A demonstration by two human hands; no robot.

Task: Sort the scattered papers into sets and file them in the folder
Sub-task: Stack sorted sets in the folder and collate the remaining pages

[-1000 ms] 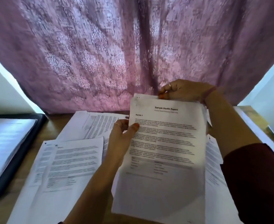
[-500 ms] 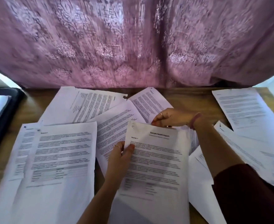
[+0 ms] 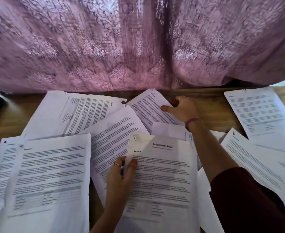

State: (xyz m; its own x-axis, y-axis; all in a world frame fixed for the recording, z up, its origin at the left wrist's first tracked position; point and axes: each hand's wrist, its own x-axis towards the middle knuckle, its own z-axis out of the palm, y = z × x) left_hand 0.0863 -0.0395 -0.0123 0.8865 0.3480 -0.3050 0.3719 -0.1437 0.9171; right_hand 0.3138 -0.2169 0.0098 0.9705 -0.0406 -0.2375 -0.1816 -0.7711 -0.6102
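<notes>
Head view: my left hand (image 3: 121, 175) pinches the report (image 3: 162, 179); my right hand (image 3: 182, 108) grips a far sheet (image 3: 148, 108) on the table (image 3: 210, 115).

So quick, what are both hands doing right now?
Left hand: pinching the left edge of the Sample Health Report stack.
Right hand: gripping the corner of a tilted sheet at the far side of the table.

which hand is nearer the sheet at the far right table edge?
Right. The right hand grips a tilted page at the table's back, left of that far-right sheet. The left hand holds the Sample Health Report, nearer the person.
</notes>
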